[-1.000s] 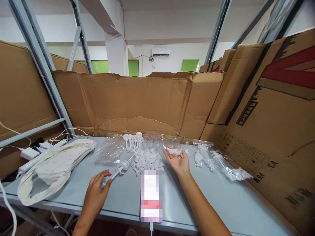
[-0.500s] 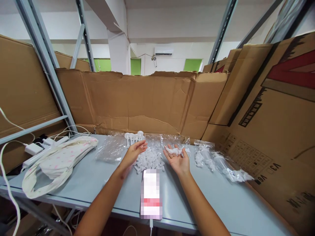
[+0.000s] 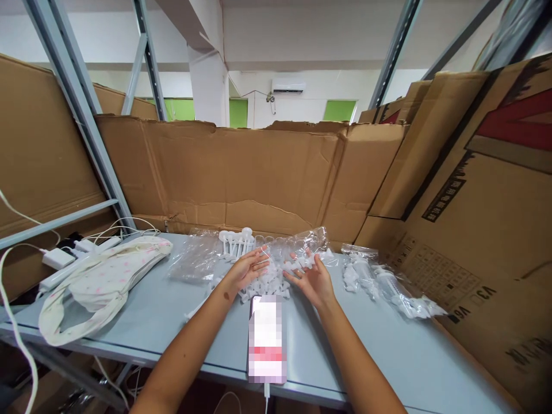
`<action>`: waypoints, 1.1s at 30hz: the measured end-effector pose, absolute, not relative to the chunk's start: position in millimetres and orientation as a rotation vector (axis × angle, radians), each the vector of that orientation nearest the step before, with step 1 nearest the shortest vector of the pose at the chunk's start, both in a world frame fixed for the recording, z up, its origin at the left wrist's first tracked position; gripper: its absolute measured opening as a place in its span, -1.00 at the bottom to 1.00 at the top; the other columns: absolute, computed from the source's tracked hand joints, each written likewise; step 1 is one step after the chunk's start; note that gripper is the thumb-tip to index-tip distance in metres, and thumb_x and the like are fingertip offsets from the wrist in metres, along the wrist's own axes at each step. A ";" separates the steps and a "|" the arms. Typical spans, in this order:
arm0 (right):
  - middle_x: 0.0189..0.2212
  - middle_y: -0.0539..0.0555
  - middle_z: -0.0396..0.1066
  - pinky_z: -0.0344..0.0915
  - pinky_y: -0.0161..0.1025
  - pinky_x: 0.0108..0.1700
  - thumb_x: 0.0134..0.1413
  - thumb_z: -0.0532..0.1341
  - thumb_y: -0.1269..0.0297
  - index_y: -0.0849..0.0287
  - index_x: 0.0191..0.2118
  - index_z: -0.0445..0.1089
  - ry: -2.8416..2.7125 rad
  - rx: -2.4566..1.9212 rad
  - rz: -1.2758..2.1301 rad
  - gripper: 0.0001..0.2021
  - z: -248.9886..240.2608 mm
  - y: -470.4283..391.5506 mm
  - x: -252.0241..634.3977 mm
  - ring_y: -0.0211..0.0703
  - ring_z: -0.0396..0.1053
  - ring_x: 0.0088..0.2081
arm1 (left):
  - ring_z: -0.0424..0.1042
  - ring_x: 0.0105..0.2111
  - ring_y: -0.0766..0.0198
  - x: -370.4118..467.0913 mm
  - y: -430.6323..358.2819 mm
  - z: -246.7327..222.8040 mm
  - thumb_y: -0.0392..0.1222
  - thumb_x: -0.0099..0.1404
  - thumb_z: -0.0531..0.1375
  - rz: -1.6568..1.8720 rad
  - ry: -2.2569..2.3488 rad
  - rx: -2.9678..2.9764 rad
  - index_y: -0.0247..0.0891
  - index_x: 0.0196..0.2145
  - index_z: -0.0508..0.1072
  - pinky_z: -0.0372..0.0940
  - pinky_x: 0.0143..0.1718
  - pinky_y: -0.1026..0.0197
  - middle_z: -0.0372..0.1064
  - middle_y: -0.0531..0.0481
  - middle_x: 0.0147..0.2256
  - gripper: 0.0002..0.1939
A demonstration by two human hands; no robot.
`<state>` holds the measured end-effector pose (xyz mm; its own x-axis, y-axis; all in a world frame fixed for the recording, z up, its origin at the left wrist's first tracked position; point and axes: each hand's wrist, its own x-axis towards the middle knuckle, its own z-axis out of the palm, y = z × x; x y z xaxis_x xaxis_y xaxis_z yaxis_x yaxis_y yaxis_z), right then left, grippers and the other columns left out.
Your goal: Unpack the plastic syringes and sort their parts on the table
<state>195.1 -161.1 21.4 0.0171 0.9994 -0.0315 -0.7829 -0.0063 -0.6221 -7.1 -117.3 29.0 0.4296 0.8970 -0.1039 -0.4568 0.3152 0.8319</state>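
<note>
A heap of small white plastic pieces (image 3: 269, 283) lies at the middle of the grey table, behind a phone (image 3: 266, 339). My left hand (image 3: 246, 270) is over the heap's left side, fingers apart and nothing visible in them. On the right, my right hand (image 3: 313, 280) is turned palm up, with several white pieces (image 3: 302, 263) resting across its partly curled fingers. Clear plastic (image 3: 317, 237) rises just behind those fingers and partly hides their tips. White round-headed pieces with stems (image 3: 236, 242) stand in a row behind my left hand.
A flat clear bag (image 3: 194, 259) lies left of the row. Filled clear bags (image 3: 388, 287) are on the right. A white cloth item (image 3: 107, 282) and a power strip (image 3: 64, 276) with cables occupy the left. Cardboard (image 3: 245, 178) walls the back and sides.
My left hand has moved right, over the heap. My right hand has shifted slightly left with the white pieces. The clear plastic behind it stands higher.
</note>
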 end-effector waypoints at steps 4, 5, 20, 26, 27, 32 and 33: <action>-0.22 0.02 0.46 0.32 0.18 -0.08 0.01 0.19 0.06 -0.19 0.06 0.16 -0.568 -0.534 1.537 -0.55 25.0 -163.2 195.7 -0.04 0.46 -0.25 | 0.44 -0.16 0.18 -12.7 -122.6 32.9 -0.34 0.18 0.15 0.967 0.615 0.795 -0.20 -0.03 0.37 0.26 -0.03 0.05 0.36 -0.16 -0.06 -0.63; -0.20 0.01 0.46 0.31 0.18 -0.07 0.01 0.20 0.06 -0.21 0.07 0.15 -0.583 -0.526 1.540 -0.53 25.8 -163.7 195.7 -0.03 0.46 -0.23 | 0.43 -0.14 0.17 -13.7 -123.4 33.3 -0.36 0.17 0.15 0.967 0.608 0.791 -0.20 -0.03 0.37 0.25 -0.02 0.04 0.34 -0.16 -0.05 -0.61; 0.03 -0.02 0.33 0.18 0.21 0.08 -0.01 0.25 0.17 -0.23 0.08 0.16 -0.752 -0.494 1.444 -0.50 24.6 -164.7 195.6 0.02 0.39 -0.05 | 0.29 0.04 0.07 -5.9 -125.2 20.1 -0.37 -0.04 0.30 0.992 0.704 1.068 -0.30 -0.23 0.51 0.18 0.07 0.07 0.34 -0.15 0.00 -0.66; 0.09 -0.05 0.28 0.19 0.18 0.10 0.02 0.23 0.20 -0.21 0.07 0.19 -0.796 -0.508 1.401 -0.54 29.2 -169.0 194.5 0.00 0.36 -0.01 | 0.37 -0.08 0.12 -8.5 -122.2 17.3 -0.29 -0.09 0.35 0.948 0.722 1.217 -0.30 -0.15 0.48 0.20 0.00 0.09 0.38 -0.16 -0.05 -0.53; 0.09 -0.05 0.28 0.20 0.18 0.09 0.02 0.23 0.20 -0.21 0.07 0.19 -0.800 -0.513 1.399 -0.54 29.8 -169.4 194.3 0.00 0.36 -0.01 | 0.37 -0.10 0.13 -9.7 -121.8 17.1 -0.28 -0.07 0.34 0.944 0.721 1.258 -0.30 -0.13 0.48 0.21 -0.02 0.10 0.39 -0.16 -0.07 -0.53; 0.08 -0.08 0.29 0.23 0.16 0.07 0.03 0.22 0.20 -0.24 0.07 0.18 -0.814 -0.513 1.395 -0.54 29.3 -169.0 194.2 -0.04 0.35 0.01 | 0.35 -0.11 0.16 -13.2 -118.6 13.4 -0.35 0.04 0.22 0.968 0.887 1.504 -0.28 -0.12 0.47 0.26 -0.12 0.15 0.39 -0.16 -0.08 -0.62; 0.08 -0.09 0.29 0.24 0.15 0.07 0.03 0.22 0.20 -0.25 0.07 0.17 -0.815 -0.514 1.392 -0.54 29.0 -168.9 194.4 -0.05 0.35 0.01 | 0.34 -0.11 0.17 -13.1 -117.9 12.1 -0.39 0.05 0.19 0.974 0.939 1.553 -0.28 -0.12 0.47 0.26 -0.13 0.17 0.38 -0.16 -0.08 -0.63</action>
